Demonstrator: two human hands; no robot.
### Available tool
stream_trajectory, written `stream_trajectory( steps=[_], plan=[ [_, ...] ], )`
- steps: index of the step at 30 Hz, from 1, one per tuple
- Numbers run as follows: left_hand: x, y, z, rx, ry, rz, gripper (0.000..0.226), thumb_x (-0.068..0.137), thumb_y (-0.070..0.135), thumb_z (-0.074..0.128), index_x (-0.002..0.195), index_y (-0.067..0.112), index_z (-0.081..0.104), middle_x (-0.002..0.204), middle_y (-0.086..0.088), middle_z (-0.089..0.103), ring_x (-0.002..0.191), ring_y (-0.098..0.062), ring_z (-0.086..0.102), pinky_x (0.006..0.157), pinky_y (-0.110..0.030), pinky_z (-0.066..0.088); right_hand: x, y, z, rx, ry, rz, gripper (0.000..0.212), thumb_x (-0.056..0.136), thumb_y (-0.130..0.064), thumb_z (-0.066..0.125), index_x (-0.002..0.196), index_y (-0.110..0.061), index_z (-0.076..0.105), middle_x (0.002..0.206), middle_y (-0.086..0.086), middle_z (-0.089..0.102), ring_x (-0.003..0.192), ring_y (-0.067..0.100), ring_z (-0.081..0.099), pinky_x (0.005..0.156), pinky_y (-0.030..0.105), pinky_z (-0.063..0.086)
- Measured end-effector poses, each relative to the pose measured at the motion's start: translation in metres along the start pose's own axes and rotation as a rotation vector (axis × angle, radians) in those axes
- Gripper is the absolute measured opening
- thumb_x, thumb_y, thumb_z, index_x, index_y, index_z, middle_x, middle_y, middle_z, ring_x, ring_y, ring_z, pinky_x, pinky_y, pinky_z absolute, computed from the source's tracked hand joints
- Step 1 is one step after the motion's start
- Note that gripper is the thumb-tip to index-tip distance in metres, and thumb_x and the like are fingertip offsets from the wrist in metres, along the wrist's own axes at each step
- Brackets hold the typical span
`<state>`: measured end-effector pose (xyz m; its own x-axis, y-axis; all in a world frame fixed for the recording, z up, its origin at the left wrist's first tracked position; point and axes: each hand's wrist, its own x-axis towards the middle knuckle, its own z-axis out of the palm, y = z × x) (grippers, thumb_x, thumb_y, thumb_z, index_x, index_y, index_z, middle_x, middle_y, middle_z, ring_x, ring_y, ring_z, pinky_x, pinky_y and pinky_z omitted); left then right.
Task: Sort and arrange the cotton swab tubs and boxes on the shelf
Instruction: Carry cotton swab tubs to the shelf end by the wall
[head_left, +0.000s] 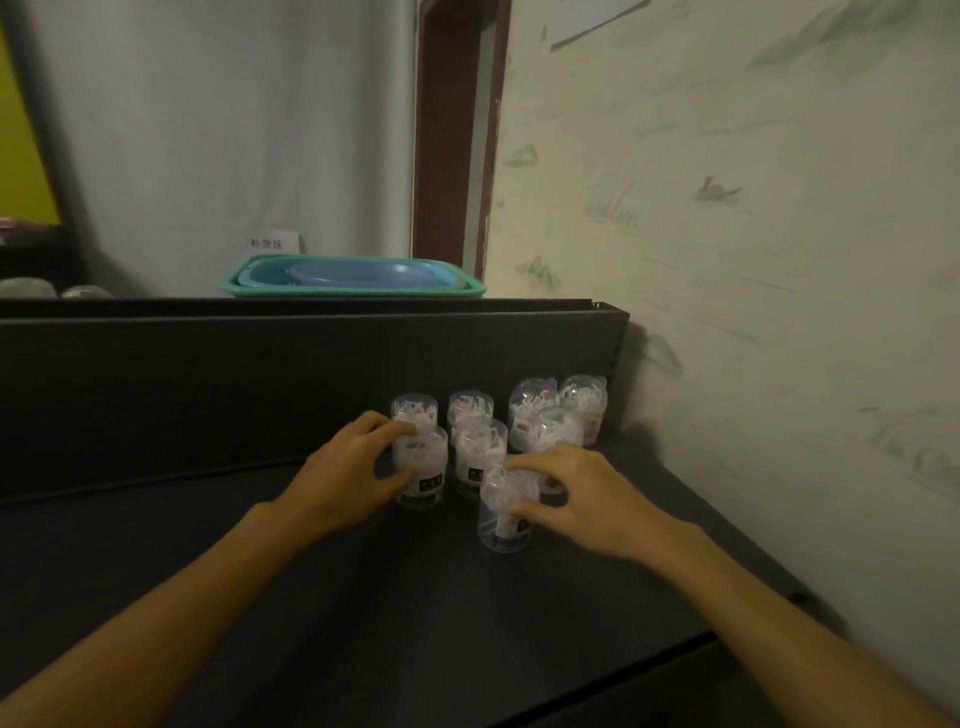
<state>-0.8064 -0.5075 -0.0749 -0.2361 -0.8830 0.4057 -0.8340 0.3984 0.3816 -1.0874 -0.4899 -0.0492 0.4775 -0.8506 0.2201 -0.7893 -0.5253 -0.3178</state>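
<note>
Standing on the dark shelf near the wall are clear cotton swab tubs. The left hand curls its fingers and thumb around the front-left tub, while the right hand pinches the nearest tub, set forward of the rest. Behind, a teal tray holds blue basins.

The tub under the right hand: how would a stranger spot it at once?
Find the dark shelf against the patterned wall. A cluster of clear cotton swab tubs stands in its back right corner. The front tub stands nearest the viewer, apart from the rows, gripped by the right hand.
</note>
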Motion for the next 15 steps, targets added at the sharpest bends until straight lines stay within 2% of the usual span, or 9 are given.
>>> stream_trajectory(
  steps=[3, 12, 15],
  plan=[
    [-0.007, 0.009, 0.002, 0.033, 0.032, -0.055, 0.055, 0.086, 0.036, 0.062, 0.136, 0.030, 0.041, 0.131, 0.006, 0.044, 0.114, -0.011, 0.048, 0.091, -0.031, 0.049, 0.004, 0.009, 0.001, -0.007, -0.006, -0.042, 0.057, 0.079, -0.067, 0.052, 0.130, -0.042, 0.046, 0.112, -0.008, 0.055, 0.100, 0.009, 0.055, 0.086, 0.038, 0.052],
    [-0.033, 0.036, -0.004, 0.117, 0.077, -0.189, 0.054, 0.087, 0.034, 0.061, 0.136, 0.028, 0.039, 0.137, 0.004, 0.043, 0.119, -0.013, 0.047, 0.094, -0.031, 0.045, 0.007, 0.012, 0.002, 0.003, -0.001, -0.124, 0.051, 0.084, -0.057, 0.059, 0.131, -0.039, 0.048, 0.114, -0.007, 0.053, 0.100, 0.010, 0.054, 0.086, 0.036, 0.050],
    [-0.041, 0.038, -0.010, 0.142, 0.089, -0.207, 0.052, 0.088, 0.034, 0.060, 0.136, 0.030, 0.040, 0.138, 0.005, 0.043, 0.119, -0.015, 0.048, 0.092, -0.033, 0.046, 0.006, 0.009, -0.003, -0.027, -0.005, -0.143, 0.056, 0.084, -0.059, 0.058, 0.135, -0.040, 0.045, 0.115, -0.008, 0.050, 0.104, 0.012, 0.052, 0.084, 0.032, 0.047]
  ],
)
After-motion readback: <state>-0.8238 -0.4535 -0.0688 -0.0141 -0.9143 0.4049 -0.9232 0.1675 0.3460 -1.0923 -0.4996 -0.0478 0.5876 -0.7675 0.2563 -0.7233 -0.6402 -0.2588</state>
